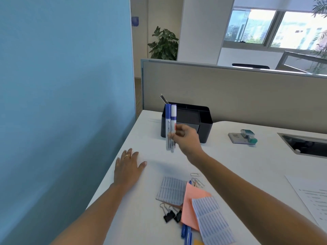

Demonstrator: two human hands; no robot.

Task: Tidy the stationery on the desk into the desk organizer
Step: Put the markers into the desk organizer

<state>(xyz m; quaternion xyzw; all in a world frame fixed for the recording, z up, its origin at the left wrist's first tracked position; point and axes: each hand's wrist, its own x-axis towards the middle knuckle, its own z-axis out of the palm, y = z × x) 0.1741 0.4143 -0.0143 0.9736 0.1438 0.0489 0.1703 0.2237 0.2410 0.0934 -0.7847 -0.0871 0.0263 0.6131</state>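
My right hand (187,138) pinches two white markers with blue caps (170,124), held upright just in front of the left end of the black desk organizer (203,121). Dark pens (164,99) stand in the organizer's left compartment. My left hand (128,167) rests flat and open on the white desk (238,165), near its left edge. Nearer to me lie paper clips (197,181), two black binder clips (170,215), lined label sheets (172,190), pink paper (192,207) and blue pens (186,233).
A grey-and-teal stamp or stapler (245,137) lies to the right of the organizer. A cable hatch (304,145) opens in the desk at far right. A printed sheet (311,197) lies at the right edge. A beige partition (230,92) backs the desk; a blue wall (62,103) stands left.
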